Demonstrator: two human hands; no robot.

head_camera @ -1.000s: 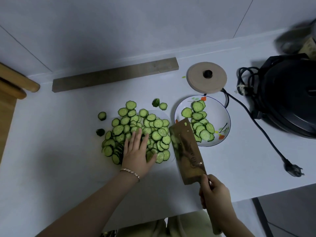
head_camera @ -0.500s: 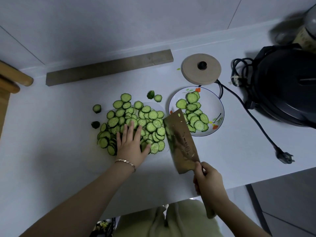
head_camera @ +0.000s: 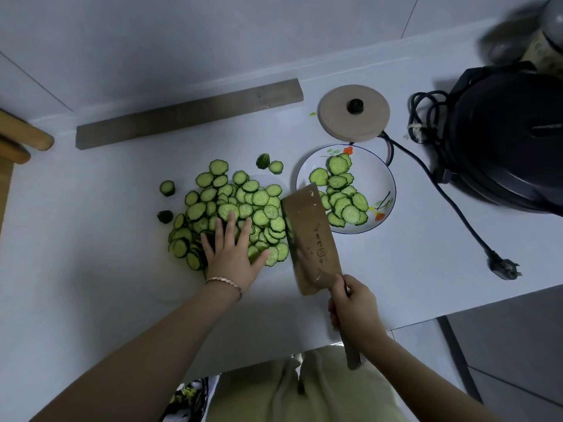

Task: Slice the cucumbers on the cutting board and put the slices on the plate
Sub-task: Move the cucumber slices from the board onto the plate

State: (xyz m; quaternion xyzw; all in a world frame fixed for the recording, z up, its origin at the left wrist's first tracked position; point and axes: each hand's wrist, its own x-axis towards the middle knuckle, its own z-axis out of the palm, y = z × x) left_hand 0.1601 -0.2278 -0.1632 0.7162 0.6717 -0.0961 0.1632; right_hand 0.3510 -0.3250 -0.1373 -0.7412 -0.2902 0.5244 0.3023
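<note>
Many thin, dark-rimmed cucumber slices [head_camera: 260,197]

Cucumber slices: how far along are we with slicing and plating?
Slicing looks done: no whole cucumber shows, only a pile of slices. In hand: left hand flat on the pile, right hand gripping the cleaver beside it. Left: the plate holds only a small share; most of the pile remains to move.

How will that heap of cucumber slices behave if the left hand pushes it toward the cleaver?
The cucumber slices lie thin, loose and overlapping, so they will probably slide apart rather than move as one. Bits cling to the cleaver, so likely wet and slippery. Lying flat, they should not roll.
</note>
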